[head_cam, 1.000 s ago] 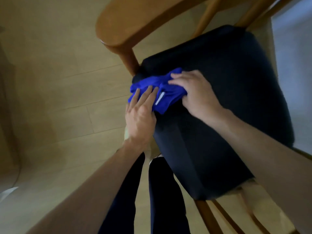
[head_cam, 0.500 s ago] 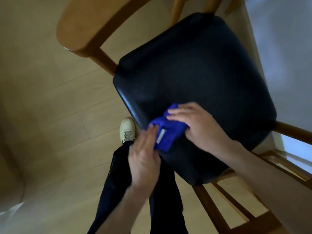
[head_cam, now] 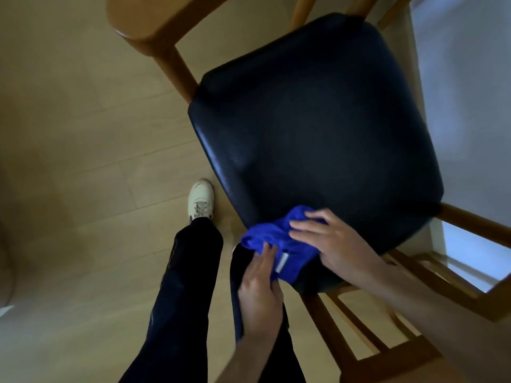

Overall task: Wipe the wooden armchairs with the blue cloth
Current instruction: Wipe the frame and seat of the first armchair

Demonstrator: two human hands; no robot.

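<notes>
I see the blue cloth [head_cam: 279, 246] bunched at the near corner of the armchair's dark seat cushion [head_cam: 318, 134], part of it spilling over the cushion edge. My right hand [head_cam: 336, 244] lies on top of it with fingers fairly straight, pressing down and hiding the cloth's right side. My left hand [head_cam: 261, 293] meets the cloth from below, fingers extended against it beside a small pale tag [head_cam: 281, 263]; I cannot tell if the thumb pinches anything. The wooden armchair [head_cam: 154, 26] is cut off at the top and right, only 1 rounded armrest and some rails showing. 1 pale shoe [head_cam: 200, 199] stands on the wood floor [head_cam: 83, 161] beside dark trouser legs [head_cam: 188, 286].
</notes>
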